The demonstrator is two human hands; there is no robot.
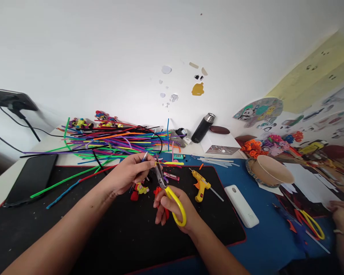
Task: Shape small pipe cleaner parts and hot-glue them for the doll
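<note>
Scissors and thin yellow strand, held over a black mat

Left hand (134,170): thumb and forefinger closed on a thin yellow strand (156,164); a silver-tipped tool (145,156), type unclear, shows at the same fingers. Right hand (173,208): fingers wrapped around the yellow-handled scissors (174,206), blades at the strand, near the left fingertips.

Black mat (126,236): red-edged; a bare stretch runs from below the hands toward the near edge. Small red-and-yellow fuzzy piece (140,190): on the mat, between the forearms. Yellow glue gun (200,186): on the mat, right of the scissors, inside the right edge. White power bank (241,206): on the blue surface, just beyond that edge. Black phone (31,179): at the mat's far left corner. Pipe cleaners (120,140): heaped along the far edge, several reaching onto the mat.
</note>
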